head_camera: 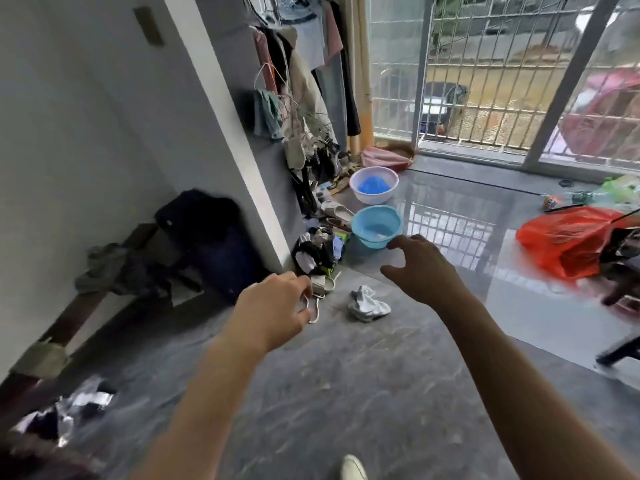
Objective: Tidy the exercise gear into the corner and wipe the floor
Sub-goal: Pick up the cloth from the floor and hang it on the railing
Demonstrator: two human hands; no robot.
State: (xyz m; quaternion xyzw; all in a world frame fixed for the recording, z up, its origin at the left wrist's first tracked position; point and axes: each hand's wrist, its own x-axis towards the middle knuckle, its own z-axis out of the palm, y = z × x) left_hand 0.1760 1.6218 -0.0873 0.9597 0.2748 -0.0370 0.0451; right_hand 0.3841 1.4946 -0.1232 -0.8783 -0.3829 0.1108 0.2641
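Left hand [273,306] pinches a thin whitish loop [313,308], maybe cord or hook, low over the floor [346,393] just short of the wall-corner clutter pile [317,252]. Right hand [420,268] hovers empty, fingers spread, near the blue basin [375,226]; crumpled cloth [367,304] lies between the hands, slightly nearer the right.

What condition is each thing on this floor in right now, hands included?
Left hand: fingers curled round a thin white hook-shaped cord.
Right hand: open, hovering, holding nothing.
Light blue plastic basin: upright, apparently holding a little water.
White plastic basin: upright, something blue inside.
Crumpled white-grey cloth: lying loose on the floor.
Orange plastic bag: slumped, bulging.
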